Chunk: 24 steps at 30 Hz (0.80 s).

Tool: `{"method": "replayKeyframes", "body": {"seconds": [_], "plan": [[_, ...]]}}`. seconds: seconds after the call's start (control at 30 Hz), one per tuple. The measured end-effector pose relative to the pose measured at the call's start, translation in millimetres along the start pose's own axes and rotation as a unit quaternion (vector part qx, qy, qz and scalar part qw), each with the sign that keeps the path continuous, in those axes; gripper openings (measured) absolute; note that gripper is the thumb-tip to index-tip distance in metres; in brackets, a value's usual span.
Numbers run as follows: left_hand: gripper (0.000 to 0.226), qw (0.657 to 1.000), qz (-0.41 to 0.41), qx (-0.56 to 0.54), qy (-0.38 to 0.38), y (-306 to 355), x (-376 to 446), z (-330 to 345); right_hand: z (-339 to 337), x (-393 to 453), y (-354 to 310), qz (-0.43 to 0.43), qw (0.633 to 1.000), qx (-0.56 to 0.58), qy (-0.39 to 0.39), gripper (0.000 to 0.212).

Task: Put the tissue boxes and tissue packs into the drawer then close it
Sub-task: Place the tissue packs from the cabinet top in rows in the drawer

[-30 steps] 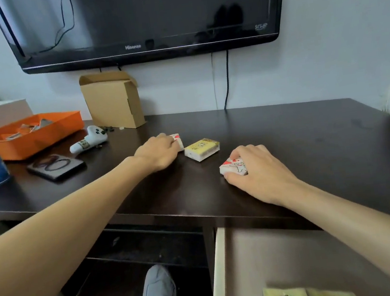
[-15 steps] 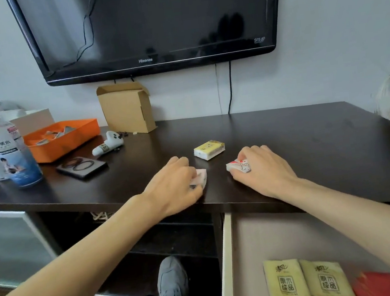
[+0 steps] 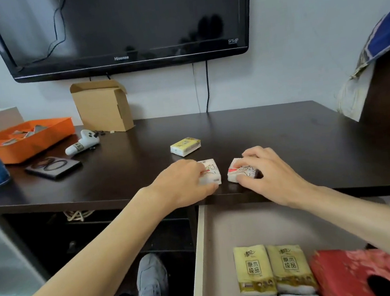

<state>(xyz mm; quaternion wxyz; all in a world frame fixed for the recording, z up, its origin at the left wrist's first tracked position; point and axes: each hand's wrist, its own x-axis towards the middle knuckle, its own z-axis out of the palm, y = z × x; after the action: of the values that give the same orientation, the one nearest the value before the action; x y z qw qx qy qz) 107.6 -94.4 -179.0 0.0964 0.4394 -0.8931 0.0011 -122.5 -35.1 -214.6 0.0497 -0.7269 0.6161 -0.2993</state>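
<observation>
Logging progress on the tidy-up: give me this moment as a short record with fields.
left hand: gripping white tissue pack at the desk's front edge
right hand: gripping second white tissue pack beside it
yellow tissue pack: on the desk, untouched
drawer: open, holding yellow and blue packs and red tissue box

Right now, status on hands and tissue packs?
Left hand and right hand each on a white pack at desk edge. Yellow pack untouched. Drawer open below, path clear.

The drawer [image 3: 202,257] lies bare at its back, packs [image 3: 270,269] crowding its front.
</observation>
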Motion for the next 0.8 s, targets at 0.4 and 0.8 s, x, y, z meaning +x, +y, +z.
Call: {"method": "replayKeyframes", "body": {"seconds": [0.4, 0.8], "plan": [[0.039, 0.992, -0.046, -0.110, 0.032, -3, -1, 14, -12, -4, -6, 0.052, 0.986, 0.155, 0.011, 0.049], [0.050, 0.897, 0.015, -0.438, -0.059, 58, -121, -26, -71, -142, -40, 0.033, 0.967, 0.225, -0.117, 0.062]]}}
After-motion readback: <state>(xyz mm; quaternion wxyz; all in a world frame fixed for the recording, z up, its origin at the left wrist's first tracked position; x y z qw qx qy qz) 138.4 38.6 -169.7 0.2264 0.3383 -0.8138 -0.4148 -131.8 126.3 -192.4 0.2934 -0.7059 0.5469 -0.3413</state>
